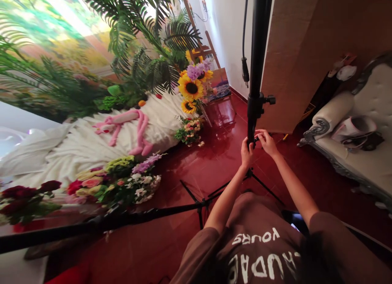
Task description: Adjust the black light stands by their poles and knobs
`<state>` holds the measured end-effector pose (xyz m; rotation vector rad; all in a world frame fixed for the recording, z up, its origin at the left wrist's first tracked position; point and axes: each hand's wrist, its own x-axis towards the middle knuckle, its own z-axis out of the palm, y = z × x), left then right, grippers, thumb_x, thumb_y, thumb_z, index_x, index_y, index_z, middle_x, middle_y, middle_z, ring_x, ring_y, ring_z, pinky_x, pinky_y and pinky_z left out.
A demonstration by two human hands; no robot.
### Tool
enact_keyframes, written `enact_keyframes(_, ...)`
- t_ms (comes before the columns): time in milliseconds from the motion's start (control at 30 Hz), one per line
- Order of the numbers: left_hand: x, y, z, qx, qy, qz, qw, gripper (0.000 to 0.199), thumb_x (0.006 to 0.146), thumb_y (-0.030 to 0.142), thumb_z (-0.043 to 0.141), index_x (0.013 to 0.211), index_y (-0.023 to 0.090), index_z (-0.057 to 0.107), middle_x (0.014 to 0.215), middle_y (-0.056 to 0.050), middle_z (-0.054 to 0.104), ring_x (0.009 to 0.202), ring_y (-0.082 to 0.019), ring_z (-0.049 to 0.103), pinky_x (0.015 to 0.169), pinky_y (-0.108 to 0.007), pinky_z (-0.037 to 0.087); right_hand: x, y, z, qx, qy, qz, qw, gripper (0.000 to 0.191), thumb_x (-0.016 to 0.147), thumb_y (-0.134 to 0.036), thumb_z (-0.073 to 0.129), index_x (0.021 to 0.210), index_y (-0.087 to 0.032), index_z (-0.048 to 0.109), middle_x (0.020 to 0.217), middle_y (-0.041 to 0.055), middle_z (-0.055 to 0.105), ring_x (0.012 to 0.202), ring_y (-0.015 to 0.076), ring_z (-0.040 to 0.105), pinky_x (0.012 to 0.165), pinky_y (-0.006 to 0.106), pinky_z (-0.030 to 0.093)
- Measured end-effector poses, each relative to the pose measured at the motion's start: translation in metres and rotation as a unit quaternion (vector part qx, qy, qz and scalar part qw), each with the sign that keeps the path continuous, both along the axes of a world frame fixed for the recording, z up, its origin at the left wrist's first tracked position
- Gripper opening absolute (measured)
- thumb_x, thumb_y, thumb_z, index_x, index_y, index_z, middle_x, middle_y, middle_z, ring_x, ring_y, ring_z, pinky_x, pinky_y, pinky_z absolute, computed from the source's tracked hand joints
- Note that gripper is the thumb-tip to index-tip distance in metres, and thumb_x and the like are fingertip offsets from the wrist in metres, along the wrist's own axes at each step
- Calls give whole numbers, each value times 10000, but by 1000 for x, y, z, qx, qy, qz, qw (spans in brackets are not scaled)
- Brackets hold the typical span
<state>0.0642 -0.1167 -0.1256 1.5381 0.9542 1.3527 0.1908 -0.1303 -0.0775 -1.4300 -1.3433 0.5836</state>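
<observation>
A black light stand point(257, 51) rises upright in front of me, its splayed legs point(266, 187) on the floor. My left hand point(247, 154) is closed around the lower part of its pole. On the pole's right side, my right hand point(266, 142) pinches a small dark knob point(256, 140), partly covered by the fingers. Higher up sits another clamp collar with a knob point(270, 99). Beside the pole hangs a black cable with a plug point(245, 71).
A second black stand point(153, 213) lies across the lower left. Flower bunches point(143, 186) border a white-draped couch point(79, 143) bearing a pink plush toy point(137, 124). Sunflowers point(191, 88) stand near an easel point(211, 49). A white tufted sofa point(346, 108) is at right, on red tiles point(183, 165).
</observation>
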Motion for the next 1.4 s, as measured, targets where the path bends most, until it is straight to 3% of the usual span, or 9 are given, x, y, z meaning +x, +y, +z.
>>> enact_keyframes(167, 0, 0, 0, -5, -7, 0, 1000, 444, 954, 507, 422, 1243, 189, 534, 1096, -120, 664, 1009, -208, 630, 934, -376, 490, 0, 17, -5, -56, 55, -85, 993, 381, 838, -433, 583, 1145, -207, 568, 892, 32, 665, 735, 162, 641, 704, 319, 557)
enact_keyframes(300, 1, 0, -1, -14, -12, -8, 1000, 446, 950, 518, 427, 1249, 204, 527, 1051, -99, 668, 976, -194, 636, 906, -360, 502, -5, 23, -2, -75, 79, -95, 990, 355, 811, -400, 588, 1104, -200, 584, 889, 28, 666, 730, 157, 636, 635, 285, 539)
enact_keyframes(467, 0, 0, -1, -14, -5, -10, 1000, 444, 955, 507, 424, 1256, 196, 522, 1057, -100, 670, 944, -183, 636, 899, -354, 503, -6, 14, -5, -61, 109, -90, 988, 347, 814, -475, 570, 991, -178, 594, 847, 43, 674, 773, 168, 646, 659, 277, 528)
enact_keyframes(567, -1, -1, 0, -13, -1, -2, 1000, 454, 950, 518, 428, 1249, 191, 527, 1071, -105, 668, 971, -191, 636, 913, -356, 498, -4, 10, -11, -35, 105, -102, 989, 376, 806, -522, 580, 980, -188, 594, 924, 58, 687, 818, 166, 645, 722, 289, 531)
enact_keyframes(700, 0, 0, -1, -8, 1, 0, 1000, 463, 952, 522, 416, 1249, 183, 524, 1086, -116, 663, 964, -191, 638, 907, -357, 502, -2, 13, -18, 18, 133, -60, 989, 395, 817, -538, 577, 1014, -195, 570, 967, 73, 691, 885, 169, 657, 787, 302, 526)
enact_keyframes(900, 1, 2, -6, -20, -5, -10, 1000, 449, 958, 514, 410, 1264, 199, 504, 1000, -89, 670, 878, -173, 640, 854, -348, 520, -8, 21, -24, -5, 153, -104, 983, 444, 834, -638, 496, 949, -209, 505, 801, 35, 673, 724, 148, 642, 655, 253, 495)
enact_keyframes(1033, 1, 1, -5, -23, -10, -11, 1000, 455, 954, 527, 415, 1259, 202, 505, 971, -80, 665, 831, -162, 634, 825, -330, 522, -12, 26, -20, -35, 113, -146, 982, 476, 825, -687, 454, 893, -217, 486, 701, -12, 611, 652, 132, 601, 628, 232, 466)
enact_keyframes(1200, 1, 0, -2, -23, -9, -12, 1000, 455, 953, 535, 409, 1252, 206, 508, 971, -81, 662, 814, -167, 632, 811, -335, 522, -9, 35, -2, -147, -36, -175, 973, 390, 911, -530, 409, 839, -189, 583, 794, 52, 684, 764, 164, 643, 714, 237, 473)
enact_keyframes(1400, 2, -1, -2, -25, -11, -8, 1000, 457, 952, 533, 413, 1256, 203, 498, 998, -86, 659, 839, -165, 630, 826, -336, 520, -2, 51, 26, -367, -175, -119, 906, 290, 863, -351, 539, 889, -129, 724, 804, 142, 739, 888, 243, 696, 773, 276, 481)
